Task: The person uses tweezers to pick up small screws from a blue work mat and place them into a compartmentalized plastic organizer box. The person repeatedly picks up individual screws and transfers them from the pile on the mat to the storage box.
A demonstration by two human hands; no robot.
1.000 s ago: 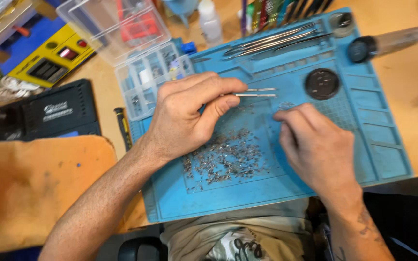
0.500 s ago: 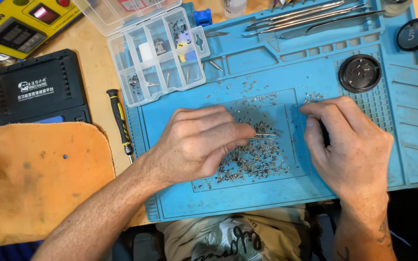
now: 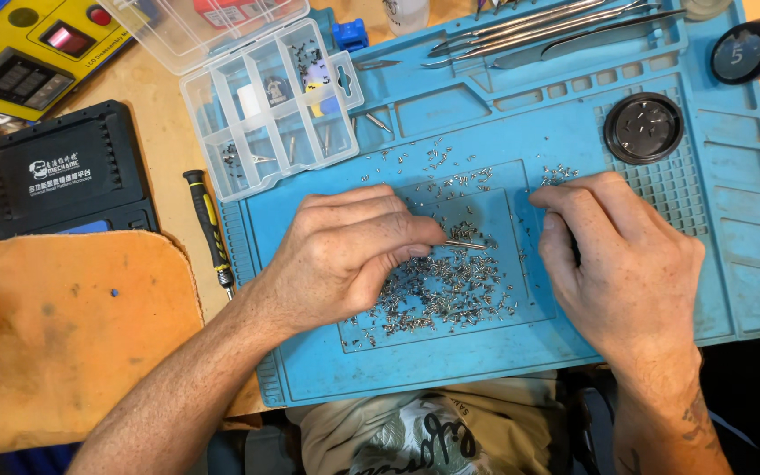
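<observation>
1. Head view: a blue work mat (image 3: 503, 352) covers most of the wooden worktop (image 3: 173, 149), and both hands rest on it over a heap of tiny metal screws (image 3: 446, 290) in the mat's shallow middle recess.
2. The left hand (image 3: 345, 255) is closed around a pair of thin metal tweezers (image 3: 466, 244); only the tips show, jutting from between thumb and fingers, right above the screws.
3. The right hand (image 3: 626, 264) lies palm down at the right edge of the recess, fingers curled; whether it holds anything cannot be told.
4. More screws lie scattered toward the mat's far side, between the hands.
5. A clear compartment box (image 3: 266, 105), lid open, sits across the mat's far left corner.
6. A round black dish (image 3: 644, 127) sits near the mat's far right corner, with a row of metal tools (image 3: 538, 31) along the far edge.
7. A small black-and-yellow screwdriver (image 3: 208, 229) lies just beside the mat's left edge.
8. An orange pad (image 3: 63, 334) covers the worktop's near left corner.
</observation>
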